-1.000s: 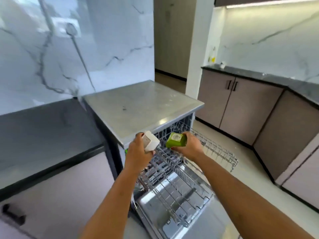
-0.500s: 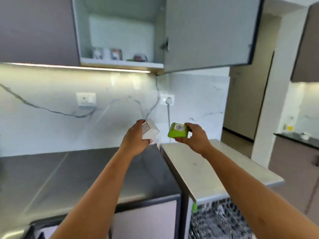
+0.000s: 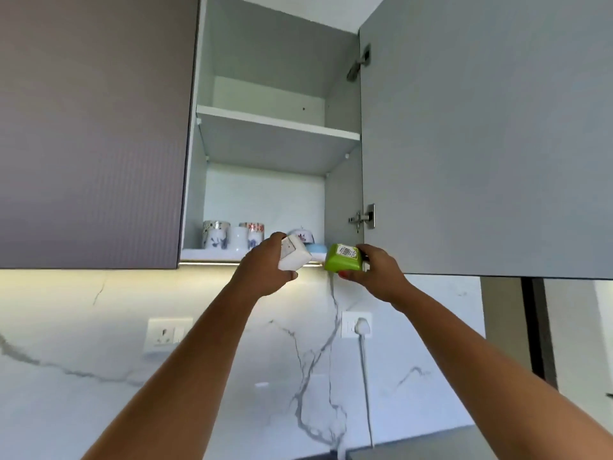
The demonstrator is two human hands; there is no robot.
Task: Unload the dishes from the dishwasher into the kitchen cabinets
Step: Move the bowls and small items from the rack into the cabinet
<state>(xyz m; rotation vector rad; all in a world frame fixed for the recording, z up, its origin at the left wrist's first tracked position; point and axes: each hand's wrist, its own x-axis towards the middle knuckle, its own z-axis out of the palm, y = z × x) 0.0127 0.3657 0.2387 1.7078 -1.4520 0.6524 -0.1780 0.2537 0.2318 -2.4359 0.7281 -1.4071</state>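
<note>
2 dishes up at the cabinet (image 3: 265, 194): left hand (image 3: 265, 270) grasps the white dish (image 3: 293, 257), right hand (image 3: 374, 273) the green dish (image 3: 343, 258) (label showing). Next, I'd judge: onto the bottom shelf (image 3: 212, 254), beside the cups (image 3: 232, 235).

Wall cabinet (image 3: 262, 94) open, door (image 3: 481, 134) swung right, 2 hinges (image 3: 364, 216) visible. Closed grey-mauve door (image 3: 93, 127) on left. Light strip (image 3: 99, 272) glows under the cabinets. White marble backsplash (image 3: 99, 410) with grey veins, 2 sockets (image 3: 167, 333), right one with white plug (image 3: 361, 326) and cord hanging down.
</note>
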